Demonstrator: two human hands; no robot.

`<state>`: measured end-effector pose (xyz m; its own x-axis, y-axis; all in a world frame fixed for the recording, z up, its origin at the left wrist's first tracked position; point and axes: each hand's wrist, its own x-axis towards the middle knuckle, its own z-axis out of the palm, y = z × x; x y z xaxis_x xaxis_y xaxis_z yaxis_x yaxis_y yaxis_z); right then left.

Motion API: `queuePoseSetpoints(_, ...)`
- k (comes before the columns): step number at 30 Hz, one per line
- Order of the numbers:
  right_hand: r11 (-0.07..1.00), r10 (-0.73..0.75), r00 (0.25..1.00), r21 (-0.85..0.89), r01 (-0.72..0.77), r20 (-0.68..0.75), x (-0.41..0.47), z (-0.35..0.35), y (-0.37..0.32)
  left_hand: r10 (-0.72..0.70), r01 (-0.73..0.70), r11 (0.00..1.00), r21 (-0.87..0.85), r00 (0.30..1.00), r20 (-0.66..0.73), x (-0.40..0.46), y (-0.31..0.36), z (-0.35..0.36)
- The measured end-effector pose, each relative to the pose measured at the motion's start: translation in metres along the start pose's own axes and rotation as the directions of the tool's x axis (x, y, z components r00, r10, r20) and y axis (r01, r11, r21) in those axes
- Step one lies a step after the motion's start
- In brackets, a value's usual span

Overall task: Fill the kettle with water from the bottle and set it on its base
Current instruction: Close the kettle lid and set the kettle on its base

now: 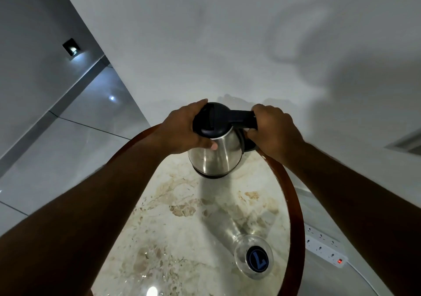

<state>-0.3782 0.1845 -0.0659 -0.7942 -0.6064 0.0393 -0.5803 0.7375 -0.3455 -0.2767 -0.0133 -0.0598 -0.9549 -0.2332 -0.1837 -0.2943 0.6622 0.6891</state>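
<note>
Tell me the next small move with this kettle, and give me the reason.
Probably lift the lid open. The left hand cups the black lid, which looks shut, while the right hand holds the handle. The bottle stands capped on the table, so no water can go in yet.

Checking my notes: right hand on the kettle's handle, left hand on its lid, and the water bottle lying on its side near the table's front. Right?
Not quite. In the head view the water bottle stands upright, cap on. The right hand does hold the kettle handle, the left hand its lid.
</note>
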Motion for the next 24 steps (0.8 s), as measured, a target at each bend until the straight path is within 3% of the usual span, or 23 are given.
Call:
queuePoseSetpoints(11,0.993,-0.104,0.995,-0.053,0.103,-0.014,0.019,-0.004,-0.016,-0.062,0.062,0.998,0.004,0.997,-0.044,0.001,-0.006,-0.019)
queuePoseSetpoints(24,0.996,-0.087,0.996,0.011,0.088,-0.031,0.003,0.006,-0.007,-0.02,0.023,0.996,0.081,0.999,-0.036,-0.011,-0.002,-0.011)
